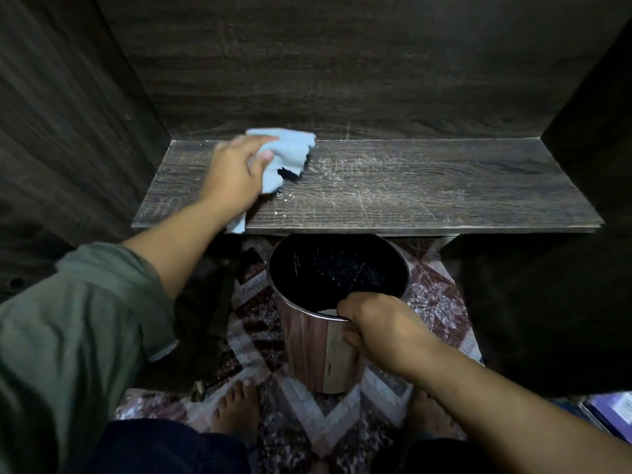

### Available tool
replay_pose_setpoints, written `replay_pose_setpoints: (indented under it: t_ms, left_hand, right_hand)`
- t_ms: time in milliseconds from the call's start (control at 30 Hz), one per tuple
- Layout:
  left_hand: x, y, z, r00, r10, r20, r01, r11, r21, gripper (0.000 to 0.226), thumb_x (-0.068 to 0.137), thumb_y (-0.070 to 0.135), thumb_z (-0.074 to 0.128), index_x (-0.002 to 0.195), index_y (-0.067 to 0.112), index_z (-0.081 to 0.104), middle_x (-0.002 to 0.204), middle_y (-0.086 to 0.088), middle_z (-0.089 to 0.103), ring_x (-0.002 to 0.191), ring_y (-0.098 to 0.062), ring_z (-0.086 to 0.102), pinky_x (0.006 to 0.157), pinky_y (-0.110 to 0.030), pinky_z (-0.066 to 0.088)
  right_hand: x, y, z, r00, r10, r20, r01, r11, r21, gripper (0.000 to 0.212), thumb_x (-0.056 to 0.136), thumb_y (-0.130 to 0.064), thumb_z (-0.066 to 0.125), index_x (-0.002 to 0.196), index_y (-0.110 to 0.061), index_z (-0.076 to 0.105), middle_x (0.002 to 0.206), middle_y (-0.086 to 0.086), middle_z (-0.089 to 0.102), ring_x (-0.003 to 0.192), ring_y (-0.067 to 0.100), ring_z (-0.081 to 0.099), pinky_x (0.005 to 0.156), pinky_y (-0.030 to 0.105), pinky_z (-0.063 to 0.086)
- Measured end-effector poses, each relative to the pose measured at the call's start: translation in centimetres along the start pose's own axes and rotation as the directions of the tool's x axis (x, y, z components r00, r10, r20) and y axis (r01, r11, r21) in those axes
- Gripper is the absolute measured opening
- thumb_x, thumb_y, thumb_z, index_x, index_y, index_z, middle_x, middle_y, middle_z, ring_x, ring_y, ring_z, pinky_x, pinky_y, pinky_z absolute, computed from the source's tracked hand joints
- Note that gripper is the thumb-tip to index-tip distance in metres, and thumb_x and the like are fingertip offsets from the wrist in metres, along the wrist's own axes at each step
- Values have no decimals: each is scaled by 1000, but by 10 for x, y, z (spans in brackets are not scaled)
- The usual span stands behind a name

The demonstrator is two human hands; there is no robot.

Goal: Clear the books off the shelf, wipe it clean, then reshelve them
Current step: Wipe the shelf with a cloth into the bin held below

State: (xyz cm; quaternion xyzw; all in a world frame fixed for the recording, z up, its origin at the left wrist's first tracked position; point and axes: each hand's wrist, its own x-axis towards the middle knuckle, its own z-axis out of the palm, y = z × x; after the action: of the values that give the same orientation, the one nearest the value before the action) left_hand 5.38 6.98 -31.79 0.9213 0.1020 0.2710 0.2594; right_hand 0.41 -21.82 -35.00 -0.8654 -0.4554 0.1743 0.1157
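Dark wood shelf [427,186] is bare w/ dust across its middle, so we're mid-wipe: left hand [232,176] grip pressed on the blue cloth [290,148] at the left end, right hand [372,330] grip clamped on the bin [318,350] rim below, books [608,412] maybe bottom right, reshelving left.

Green sleeve [85,323], bare feet [236,405]

The left hand [236,172] covers much of the blue cloth [290,152], motion blurs both, and the frame's right edge crops the books [612,410].
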Motion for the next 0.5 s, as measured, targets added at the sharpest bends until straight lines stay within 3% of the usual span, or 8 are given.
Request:
replay_pose_setpoints:
  t_ms: [67,167,233,300,500]
  left_hand:
    - [17,-9,-15,999,-24,-35,27,996,87,34,94,26,51,123,19,66,123,-10,64,114,-32,57,101,-33,41]
    - [26,-31,-26,987,-35,157,-7,965,263,44,95,39,46,132,19,60,133,-15,58,122,-34,53,105,-36,37]
    - [15,-44,-15,952,-111,286,-31,892,451,50,98,49,37,140,26,50,146,-11,47,133,-32,43,110,-40,28]
    - [5,-50,-1,946,-136,294,-52,832,552,49,100,49,31,144,31,41,151,-6,39,136,-28,37,108,-42,22]
    - [-10,-17,6,929,70,364,-201,920,336,43,96,35,39,132,21,58,140,-9,53,132,-22,44,97,-31,23]
  right_hand:
    - [-1,1,-1,1000,-3,-4,3,1000,-13,12,89,-22,54,97,-15,59,104,4,58,103,30,57,78,39,48]
    - [-2,4,-2,1000,-10,-2,10,1000,-2,11,88,-21,57,95,-14,59,103,5,58,102,30,57,75,38,47]
    - [-3,6,-1,1000,-16,-1,16,1000,-7,10,87,-22,58,94,-14,59,102,5,58,102,30,57,74,39,47]
    - [-4,7,0,1000,-3,8,3,1000,-10,11,87,-22,58,95,-16,59,103,4,58,102,30,57,75,39,49]
    - [-8,7,0,1000,3,18,-2,1000,-13,13,86,-23,62,97,-17,58,105,3,57,103,30,58,78,40,51]
